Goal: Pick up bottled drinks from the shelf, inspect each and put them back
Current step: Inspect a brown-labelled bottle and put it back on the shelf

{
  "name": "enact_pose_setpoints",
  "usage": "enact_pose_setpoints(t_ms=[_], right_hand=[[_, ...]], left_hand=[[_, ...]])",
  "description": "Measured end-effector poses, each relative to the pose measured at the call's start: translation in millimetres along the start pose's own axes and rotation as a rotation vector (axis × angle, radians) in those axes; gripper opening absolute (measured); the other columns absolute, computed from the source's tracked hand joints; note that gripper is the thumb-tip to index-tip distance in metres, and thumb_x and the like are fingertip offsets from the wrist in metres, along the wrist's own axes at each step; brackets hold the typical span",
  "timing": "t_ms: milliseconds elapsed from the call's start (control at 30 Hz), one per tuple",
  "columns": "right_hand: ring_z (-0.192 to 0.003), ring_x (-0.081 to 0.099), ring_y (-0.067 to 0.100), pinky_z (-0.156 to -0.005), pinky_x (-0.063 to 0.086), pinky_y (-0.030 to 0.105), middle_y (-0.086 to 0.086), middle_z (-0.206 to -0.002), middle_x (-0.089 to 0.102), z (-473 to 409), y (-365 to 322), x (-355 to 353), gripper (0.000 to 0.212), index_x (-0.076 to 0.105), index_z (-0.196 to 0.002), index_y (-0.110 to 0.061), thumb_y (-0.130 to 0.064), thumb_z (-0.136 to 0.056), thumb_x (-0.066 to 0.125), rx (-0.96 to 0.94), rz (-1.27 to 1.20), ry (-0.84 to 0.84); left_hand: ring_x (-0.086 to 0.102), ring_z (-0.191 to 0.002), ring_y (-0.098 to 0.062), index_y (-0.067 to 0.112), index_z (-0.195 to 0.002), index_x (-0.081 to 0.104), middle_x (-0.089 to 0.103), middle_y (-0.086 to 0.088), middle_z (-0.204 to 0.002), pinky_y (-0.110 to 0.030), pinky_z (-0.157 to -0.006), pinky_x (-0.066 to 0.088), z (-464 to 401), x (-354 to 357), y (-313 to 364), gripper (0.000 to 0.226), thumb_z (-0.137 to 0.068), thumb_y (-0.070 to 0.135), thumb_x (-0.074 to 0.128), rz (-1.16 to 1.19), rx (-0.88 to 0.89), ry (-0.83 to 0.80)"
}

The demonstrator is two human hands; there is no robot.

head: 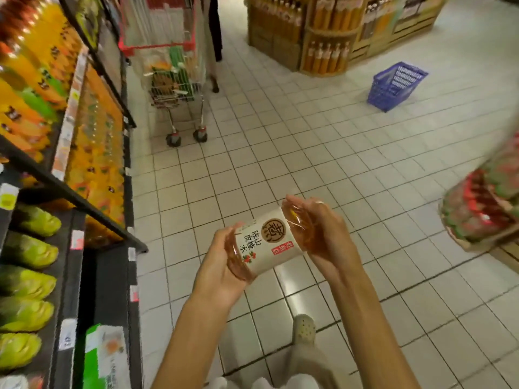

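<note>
A clear bottle of amber drink [269, 242] with a cream label and dark characters lies tilted across my hands, above the tiled floor. My left hand [217, 272] cups its lower end from beneath. My right hand [323, 234] wraps the upper end, hiding the cap. The shelf [70, 197] of bottled drinks runs along the left: orange and yellow bottles on the upper rows, green-capped ones lower down.
A shopping cart [174, 80] with goods stands ahead beside the shelf, a person's legs [215, 51] just behind it. A blue basket [396, 85] sits on the floor at right. A wooden bottle display [323, 32] is far ahead; shrink-wrapped packs [483, 211] lie at right.
</note>
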State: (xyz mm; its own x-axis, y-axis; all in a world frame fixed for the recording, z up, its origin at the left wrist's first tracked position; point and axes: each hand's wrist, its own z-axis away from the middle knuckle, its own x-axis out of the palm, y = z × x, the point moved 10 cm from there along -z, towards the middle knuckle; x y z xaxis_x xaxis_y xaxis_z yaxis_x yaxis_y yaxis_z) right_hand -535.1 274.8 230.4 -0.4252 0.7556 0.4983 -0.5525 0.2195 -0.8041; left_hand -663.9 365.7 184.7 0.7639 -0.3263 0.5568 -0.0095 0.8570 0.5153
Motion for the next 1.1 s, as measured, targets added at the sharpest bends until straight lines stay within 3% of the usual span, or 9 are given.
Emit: enact_pose_setpoints(t_ms=[133, 267, 400, 600, 667, 767, 933, 1100], right_hand=[[-0.092, 0.068, 0.022, -0.068, 0.056, 0.033, 0.017, -0.11, 0.068, -31.5, -58.9, -78.8, 0.029, 0.074, -0.089, -0.009, -0.027, -0.066, 0.075, -0.11, -0.067, 0.166], [-0.088, 0.07, 0.022, -0.073, 0.057, 0.038, 0.013, -0.103, 0.072, -66.6, -116.6, -147.6, 0.022, 0.076, -0.073, -0.017, -0.029, -0.055, 0.079, -0.17, -0.082, 0.259], [-0.088, 0.071, 0.02, -0.066, 0.056, 0.034, 0.008, -0.096, 0.075, -108.0, -173.9, -201.6, 0.003, 0.072, -0.065, -0.021, -0.02, -0.065, 0.069, -0.243, -0.055, 0.302], [-0.09, 0.068, 0.023, -0.077, 0.057, 0.038, 0.012, -0.091, 0.073, -202.2, -247.6, -258.7, 0.009, 0.063, -0.072, -0.012, -0.005, -0.076, 0.059, -0.362, -0.094, 0.27], [-0.09, 0.068, 0.023, -0.079, 0.057, 0.038, 0.013, -0.092, 0.072, -242.6, -272.9, -274.6, 0.01, 0.06, -0.074, -0.01, -0.001, -0.078, 0.056, -0.391, -0.089, 0.248], [-0.089, 0.067, 0.024, -0.076, 0.057, 0.037, 0.014, -0.096, 0.072, -308.1, -315.3, -299.8, 0.005, 0.057, -0.077, -0.01, -0.005, -0.075, 0.057, -0.403, -0.069, 0.24], [-0.093, 0.067, 0.023, -0.068, 0.055, 0.032, 0.014, -0.105, 0.071, -399.8, -389.7, -350.2, 0.005, 0.058, -0.079, -0.013, -0.009, -0.076, 0.059, -0.416, -0.056, 0.293], [-0.096, 0.066, 0.025, -0.073, 0.055, 0.034, 0.015, -0.104, 0.071, -473.3, -462.7, -433.6, 0.01, 0.065, -0.074, -0.018, -0.009, -0.076, 0.06, -0.457, -0.085, 0.435]], left_hand=[[0.07, -0.063, -0.022, 0.021, -0.083, 0.067, 0.073, -0.003, -0.073, -0.033, -0.047, 0.054, -50.5, 89.9, -25.8, 0.014, -0.09, 0.025, 0.056, -0.094, -0.073, -0.072], [0.07, -0.061, -0.021, 0.021, -0.086, 0.065, 0.071, -0.004, -0.075, -0.03, -0.046, 0.052, -97.7, 174.7, -59.2, 0.011, -0.089, 0.027, 0.056, -0.172, -0.126, -0.161], [0.068, -0.068, -0.023, 0.015, -0.09, 0.061, 0.07, -0.008, -0.081, -0.032, -0.053, 0.055, -149.0, 249.4, -83.7, 0.015, -0.092, 0.023, 0.049, -0.206, -0.166, -0.247], [0.069, -0.071, -0.025, 0.015, -0.076, 0.055, 0.071, -0.01, -0.078, -0.039, -0.068, 0.054, -242.9, 352.4, -87.7, 0.009, -0.072, 0.023, 0.054, -0.274, -0.204, -0.351], [0.069, -0.068, -0.023, 0.014, -0.078, 0.057, 0.071, -0.01, -0.077, -0.036, -0.065, 0.055, -284.7, 384.7, -83.2, 0.01, -0.08, 0.023, 0.051, -0.32, -0.179, -0.339], [0.067, -0.071, -0.022, 0.013, -0.082, 0.061, 0.071, -0.01, -0.077, -0.034, -0.065, 0.052, -352.9, 435.2, -71.0, 0.03, -0.098, 0.027, 0.039, -0.407, -0.129, -0.305], [0.065, -0.061, -0.017, 0.019, -0.053, 0.067, 0.067, -0.007, -0.066, -0.03, -0.057, 0.049, -447.4, 550.8, -54.4, 0.051, -0.097, 0.025, 0.042, -0.52, -0.159, -0.349], [0.062, -0.064, -0.021, 0.012, -0.065, 0.058, 0.063, -0.01, -0.067, -0.031, -0.06, 0.046, -536.0, 667.7, -80.9, 0.034, -0.094, 0.022, 0.043, -0.642, -0.298, -0.398]])
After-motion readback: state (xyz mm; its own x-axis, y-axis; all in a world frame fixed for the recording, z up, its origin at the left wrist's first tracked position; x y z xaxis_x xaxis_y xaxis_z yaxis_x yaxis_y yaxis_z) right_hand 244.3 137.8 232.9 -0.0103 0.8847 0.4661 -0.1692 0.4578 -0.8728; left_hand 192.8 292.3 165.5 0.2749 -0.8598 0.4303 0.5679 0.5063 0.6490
